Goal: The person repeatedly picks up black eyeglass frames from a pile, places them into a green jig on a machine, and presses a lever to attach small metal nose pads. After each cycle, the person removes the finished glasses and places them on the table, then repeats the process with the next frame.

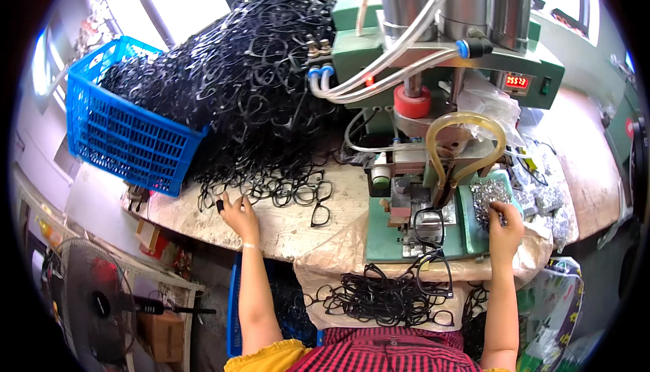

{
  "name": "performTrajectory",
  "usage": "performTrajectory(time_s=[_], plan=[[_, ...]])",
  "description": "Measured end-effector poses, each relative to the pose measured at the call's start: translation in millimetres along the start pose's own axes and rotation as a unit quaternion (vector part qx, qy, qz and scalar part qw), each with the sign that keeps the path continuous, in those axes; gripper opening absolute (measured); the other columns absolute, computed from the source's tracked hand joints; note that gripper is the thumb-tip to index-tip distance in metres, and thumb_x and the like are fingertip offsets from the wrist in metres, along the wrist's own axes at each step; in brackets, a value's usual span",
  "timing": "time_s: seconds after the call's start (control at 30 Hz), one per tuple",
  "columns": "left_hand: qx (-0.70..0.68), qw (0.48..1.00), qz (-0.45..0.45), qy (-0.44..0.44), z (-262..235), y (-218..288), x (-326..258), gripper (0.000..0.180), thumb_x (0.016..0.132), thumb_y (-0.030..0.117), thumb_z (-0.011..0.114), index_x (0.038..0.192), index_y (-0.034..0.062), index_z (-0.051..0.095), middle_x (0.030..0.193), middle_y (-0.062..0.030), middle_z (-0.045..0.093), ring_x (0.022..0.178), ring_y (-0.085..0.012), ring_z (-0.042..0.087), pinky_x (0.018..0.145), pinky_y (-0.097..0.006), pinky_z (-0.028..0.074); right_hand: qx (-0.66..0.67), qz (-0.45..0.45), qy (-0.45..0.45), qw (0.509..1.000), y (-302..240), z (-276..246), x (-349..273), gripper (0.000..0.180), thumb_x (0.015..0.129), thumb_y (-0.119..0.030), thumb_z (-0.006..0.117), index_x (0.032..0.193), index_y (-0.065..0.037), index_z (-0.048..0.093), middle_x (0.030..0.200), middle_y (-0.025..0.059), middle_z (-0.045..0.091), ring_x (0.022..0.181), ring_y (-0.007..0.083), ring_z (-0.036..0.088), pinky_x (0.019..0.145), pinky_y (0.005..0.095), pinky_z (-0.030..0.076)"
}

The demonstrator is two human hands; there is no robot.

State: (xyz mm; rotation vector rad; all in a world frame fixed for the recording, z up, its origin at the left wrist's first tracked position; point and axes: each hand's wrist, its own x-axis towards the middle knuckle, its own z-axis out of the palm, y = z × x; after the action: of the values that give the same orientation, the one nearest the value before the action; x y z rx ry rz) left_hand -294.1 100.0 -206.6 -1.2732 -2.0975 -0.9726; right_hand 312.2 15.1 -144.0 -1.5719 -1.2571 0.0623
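my left hand lies on the bench, fingers spread over loose black frames, gripping none that i can see; a dark cap sits on one fingertip. my right hand reaches into the tray of small silver parts, fingers pinched together in them, though i cannot tell if a part is caught. between my hands one frame sits on the green press, under its head.

judging by the piles, most of the work is left: a huge heap of frames rises beyond my left hand, spilling from the blue basket. a much smaller pile lies near my body, below the press; those look like the finished ones, but i cannot be sure.

beyond my right hand, clear bags of silver parts crowd the bench edge. above them the press carries a small red digit display on a green box. a printed green and white sack hangs just right of my right forearm. a brown carton stands on the floor left of my left arm, beside a fan.
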Motion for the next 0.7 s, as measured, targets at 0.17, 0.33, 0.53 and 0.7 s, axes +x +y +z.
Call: performTrajectory(time_s=[0.17,0.33,0.53,0.7], plan=[[-0.387,0.920,-0.052,-0.031,-71.6,119.6,-41.4,0.024,0.105,0.019,0.055,0.096,0.0011,0.067,0.091,-0.0029,0.066,0.084,-0.0126,0.059,0.077,-0.029,0.048,-0.029,0.038,0.038,0.998,14.8,-53.5,-31.8,0.012,0.080,0.003,0.071,0.091,0.000,0.071,0.091,0.0087,0.070,0.089,0.0221,0.064,0.086,0.0330,0.048],[-0.621,0.761,-0.135,-0.130,-102.6,195.5,-67.5,0.016,0.105,0.015,0.055,0.095,0.0049,0.062,0.086,-0.0018,0.062,0.065,-0.0069,0.054,0.062,-0.021,0.045,0.124,0.026,-0.058,0.990,-45.4,-43.5,-25.2,0.016,0.076,0.005,0.073,0.091,0.000,0.073,0.093,0.0097,0.072,0.094,0.0231,0.067,0.088,0.0340,0.050],[-0.652,0.705,-0.179,-0.216,-91.5,244.8,-93.7,0.008,0.101,0.011,0.061,0.100,0.0043,0.057,0.088,-0.0013,0.061,0.072,-0.0084,0.057,0.065,-0.023,0.049,0.234,-0.015,-0.112,0.966,-102.3,20.3,15.2,0.012,0.075,0.000,0.070,0.087,-0.001,0.072,0.087,0.0095,0.071,0.087,0.0209,0.068,0.080,0.0309,0.051],[-0.665,0.658,-0.236,-0.262,-83.7,224.7,-118.9,0.022,0.105,0.015,0.055,0.118,-0.0003,0.062,0.099,-0.0077,0.065,0.084,-0.0160,0.065,0.080,-0.029,0.054,0.368,0.090,-0.069,0.923,-105.5,36.8,0.8,0.034,0.081,0.000,0.071,0.114,0.002,0.062,0.089,0.0042,0.067,0.088,0.0108,0.063,0.083,0.0244,0.048]])
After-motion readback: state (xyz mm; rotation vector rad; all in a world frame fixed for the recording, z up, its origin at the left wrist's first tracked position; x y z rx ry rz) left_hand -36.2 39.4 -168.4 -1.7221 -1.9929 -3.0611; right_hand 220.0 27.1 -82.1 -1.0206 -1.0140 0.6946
